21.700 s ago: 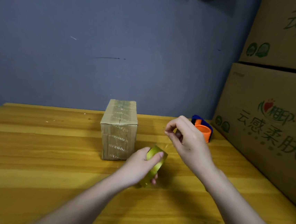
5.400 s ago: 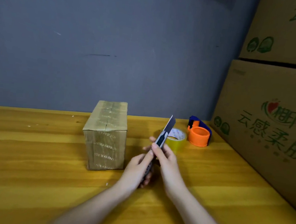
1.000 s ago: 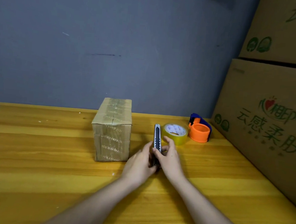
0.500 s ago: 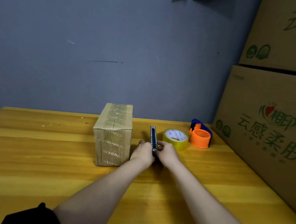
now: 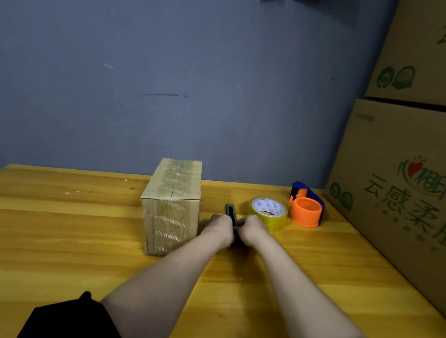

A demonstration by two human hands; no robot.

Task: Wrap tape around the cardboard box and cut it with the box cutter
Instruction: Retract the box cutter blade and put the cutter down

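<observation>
A small cardboard box (image 5: 172, 207) wound with clear printed tape stands upright on the wooden table (image 5: 46, 233). Just right of it, my left hand (image 5: 220, 230) and my right hand (image 5: 251, 230) together grip a dark box cutter (image 5: 231, 213), low over the table. Its far end points away from me and no blade shows. A yellowish tape roll (image 5: 268, 214) lies flat just beyond my right hand.
An orange and blue tape dispenser (image 5: 306, 209) sits right of the roll. Large printed cardboard cartons (image 5: 410, 192) are stacked along the table's right side. A grey wall (image 5: 171, 68) stands behind the table.
Both hands have carried the box cutter farther from me and lower, down toward the table between the box and the tape roll. Its blade, out earlier, no longer shows.
</observation>
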